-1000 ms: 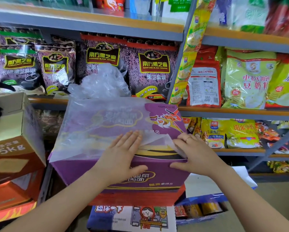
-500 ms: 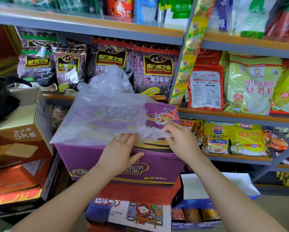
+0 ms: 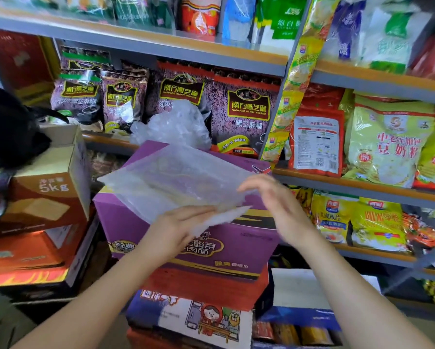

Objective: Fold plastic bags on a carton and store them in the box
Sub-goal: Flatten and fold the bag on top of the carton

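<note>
While both forearms reach in from 6 o'clock, the scene reads as follows.

Plastic bag: clear plastic bag point(image 3: 176, 182), half lifted and partly doubled over, above the top of the purple carton point(image 3: 211, 250) at frame centre; its near edge hangs past the carton's front edge.

Left hand: left hand point(image 3: 176, 230) at 6 o'clock of the bag, fingers straight and close together, lying against the bag's near edge; whether the thumb pinches the film from below cannot be told.

Right hand: right hand point(image 3: 274, 205) at 3 o'clock of the bag, motion-blurred, fingers loosely extended and slightly apart at the bag's right edge; cannot tell whether they hold it.

Spare bags: crumpled heap of clear bags point(image 3: 171, 124) at 12 o'clock, behind the carton, against the sesame packets point(image 3: 246, 109) on the shelf.

Box: open brown box point(image 3: 45, 195) marked 5kg at 9 o'clock, beside the carton, a black bag point(image 3: 7, 129) resting on its far side.

Below: illustrated carton point(image 3: 198, 321) at 6 o'clock, under the purple one.
</note>
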Motion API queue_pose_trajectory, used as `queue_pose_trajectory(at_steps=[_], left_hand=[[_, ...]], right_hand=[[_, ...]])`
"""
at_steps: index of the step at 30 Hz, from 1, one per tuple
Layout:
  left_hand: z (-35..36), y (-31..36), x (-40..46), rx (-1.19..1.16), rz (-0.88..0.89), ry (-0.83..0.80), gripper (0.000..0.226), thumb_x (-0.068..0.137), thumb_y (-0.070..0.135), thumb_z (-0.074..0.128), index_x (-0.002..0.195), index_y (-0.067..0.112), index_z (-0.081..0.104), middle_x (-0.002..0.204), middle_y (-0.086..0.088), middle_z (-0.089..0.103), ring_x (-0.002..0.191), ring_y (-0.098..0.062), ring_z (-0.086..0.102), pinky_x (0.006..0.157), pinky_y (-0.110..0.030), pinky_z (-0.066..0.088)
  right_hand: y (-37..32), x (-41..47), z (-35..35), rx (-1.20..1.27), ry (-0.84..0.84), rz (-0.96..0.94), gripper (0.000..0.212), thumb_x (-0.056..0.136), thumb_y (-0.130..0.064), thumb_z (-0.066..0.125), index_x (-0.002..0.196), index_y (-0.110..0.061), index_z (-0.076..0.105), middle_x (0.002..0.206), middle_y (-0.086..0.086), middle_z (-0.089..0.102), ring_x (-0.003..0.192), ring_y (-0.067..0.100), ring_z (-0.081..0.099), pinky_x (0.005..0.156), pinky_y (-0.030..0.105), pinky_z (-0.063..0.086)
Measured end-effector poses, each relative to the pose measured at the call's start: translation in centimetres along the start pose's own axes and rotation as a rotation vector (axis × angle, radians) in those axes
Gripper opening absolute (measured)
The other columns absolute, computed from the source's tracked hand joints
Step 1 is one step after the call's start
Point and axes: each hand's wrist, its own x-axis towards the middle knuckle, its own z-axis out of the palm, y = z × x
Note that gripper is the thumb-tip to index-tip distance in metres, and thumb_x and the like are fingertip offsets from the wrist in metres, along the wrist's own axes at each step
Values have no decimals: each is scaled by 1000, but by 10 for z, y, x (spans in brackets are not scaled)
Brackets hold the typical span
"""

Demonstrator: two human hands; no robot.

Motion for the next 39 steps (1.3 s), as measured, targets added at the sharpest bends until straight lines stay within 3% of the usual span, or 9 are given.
queue_pose_trajectory(at_steps=[5,9,15,21,25,30,34,37,39], left_hand=[[-28,-32,-23,36,-101,-37,42,80,19,52,122,22,53,115,1,62,107,-12,54,92,-21,38],[-32,-50,-34,7,-294,92,30,83,37,54,110,26,60,109,15,60,105,-7,53,95,-22,34],[-35,-60,-22,-93,-332,94,29,90,45,45,108,28,61,112,31,58,105,13,51,95,-10,35],[-41,-62,23,-493,-722,69,45,92,-5,38,60,23,55,54,13,59,50,6,51,55,-16,43],[-43,-73,49,-632,-1012,115,21,98,21,40,87,12,55,91,-10,65,68,-9,55,51,-3,39],[-42,-86,57,-667,-1131,14,41,81,49,55,85,9,62,89,-12,66,88,-31,62,83,-37,47],[-47,-91,59,-237,-1021,-12,47,94,39,44,61,5,44,64,-12,48,69,-29,47,62,-36,29],[-49,-97,61,-69,-913,-46,47,96,37,39,62,5,42,62,-10,46,70,-29,46,59,-34,25],[-49,-103,62,-70,-905,-67,46,96,36,40,64,4,45,65,-10,48,69,-29,46,56,-35,26]], right_hand=[[60,54,-6,-359,-14,473,33,92,-26,55,116,-4,56,122,15,56,117,29,51,99,42,40],[88,77,9,-265,-157,587,20,92,-18,52,87,1,54,81,16,48,78,24,46,67,33,31],[84,78,8,19,-172,728,17,88,-18,59,104,-13,55,88,7,52,83,22,50,71,33,36],[58,49,-22,443,21,582,17,87,-10,53,95,-22,63,96,5,60,70,8,56,61,19,45],[52,35,-51,926,-99,501,48,52,-24,55,92,-6,75,82,19,68,69,26,65,58,27,52],[60,45,-42,457,-74,566,27,78,1,56,100,-13,66,77,3,68,62,9,61,46,18,46],[69,65,-19,-8,140,605,28,90,-5,50,64,-12,56,53,-13,58,49,-3,50,49,21,33],[69,75,-9,-112,338,398,26,90,0,50,69,-8,63,103,-13,58,97,0,52,81,19,39],[62,77,-5,23,367,320,25,90,-4,48,74,-15,63,96,-19,60,87,-7,53,75,13,42]])
